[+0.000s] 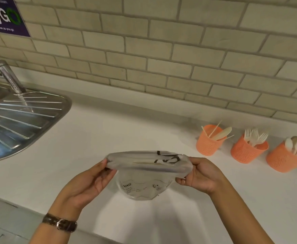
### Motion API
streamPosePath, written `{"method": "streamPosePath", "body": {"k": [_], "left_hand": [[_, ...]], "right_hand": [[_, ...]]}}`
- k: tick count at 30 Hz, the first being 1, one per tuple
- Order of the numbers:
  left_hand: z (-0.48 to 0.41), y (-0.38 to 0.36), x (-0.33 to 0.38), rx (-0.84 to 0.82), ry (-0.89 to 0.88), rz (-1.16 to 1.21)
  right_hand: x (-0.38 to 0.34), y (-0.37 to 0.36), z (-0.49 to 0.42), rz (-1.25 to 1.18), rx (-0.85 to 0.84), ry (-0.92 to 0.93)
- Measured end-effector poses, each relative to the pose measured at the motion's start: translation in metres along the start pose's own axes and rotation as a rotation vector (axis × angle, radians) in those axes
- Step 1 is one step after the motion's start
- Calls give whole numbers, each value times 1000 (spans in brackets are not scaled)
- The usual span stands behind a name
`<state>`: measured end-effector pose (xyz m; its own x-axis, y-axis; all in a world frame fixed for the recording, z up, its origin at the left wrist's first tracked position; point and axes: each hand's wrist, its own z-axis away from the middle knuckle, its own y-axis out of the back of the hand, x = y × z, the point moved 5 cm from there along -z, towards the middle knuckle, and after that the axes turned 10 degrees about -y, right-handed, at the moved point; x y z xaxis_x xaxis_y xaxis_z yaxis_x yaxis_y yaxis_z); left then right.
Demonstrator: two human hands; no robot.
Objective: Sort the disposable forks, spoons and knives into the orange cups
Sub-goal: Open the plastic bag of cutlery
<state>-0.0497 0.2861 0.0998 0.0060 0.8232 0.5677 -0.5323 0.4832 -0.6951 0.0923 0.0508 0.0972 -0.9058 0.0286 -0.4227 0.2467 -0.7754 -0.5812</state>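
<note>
Pale tiled wall (pixel 161 41) backs a white bench (pixel 109 131), with a steel sink drainer (pixel 20 120) left of the clear plastic bag (pixel 144 187) held above it. The left hand (pixel 84 184) and right hand (pixel 202 175) each pinch one end of the bag's mouth with curled fingers (pixel 105 176), stretching it wide. Right of the bag, three orange cups (pixel 244 152) stand on the bench holding knives (pixel 221 133), forks (pixel 255 136) and spoons (pixel 295 145).

Bag (pixel 140 188) between left hand (pixel 87 184) and right hand (pixel 201 175)
</note>
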Motion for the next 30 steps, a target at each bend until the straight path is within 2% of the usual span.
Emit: {"method": "streamPosePath", "body": {"k": [4, 7, 9, 13, 15, 17, 20, 22, 23, 24, 26, 30], "left_hand": [[0, -1, -11, -7, 122, 192], [-2, 1, -17, -14, 110, 182], [-2, -3, -19, -36, 93, 164], [3, -11, -21, -93, 45, 53], [8, -14, -20, -116, -34, -89], [12, -9, -17, -66, -109, -203], [16, 4, -7, 65, -222, -477], [20, 18, 5, 217, -327, -640], [22, 26, 11, 286, -375, -678], [25, 30, 15, 326, -408, -705], [27, 36, 16, 325, -420, -753], [29, 24, 5, 279, -413, -768]], "right_hand": [[-5, 3, 14, 319, -36, 88], [-13, 13, 16, 537, 220, 283], [-19, 13, 20, 588, 377, 422], [-24, 10, 21, 765, 621, 653], [-26, 7, 18, 789, 649, 681], [-25, 7, 9, 614, 527, 554], [-14, 1, -5, -6, 150, 216], [-14, 2, -6, -324, 27, 137], [-19, 4, -2, -380, 20, 160], [-27, 5, 4, -357, 36, 207], [-42, 6, 22, -124, 130, 332], [-38, -20, 30, 673, 419, 481]]}}
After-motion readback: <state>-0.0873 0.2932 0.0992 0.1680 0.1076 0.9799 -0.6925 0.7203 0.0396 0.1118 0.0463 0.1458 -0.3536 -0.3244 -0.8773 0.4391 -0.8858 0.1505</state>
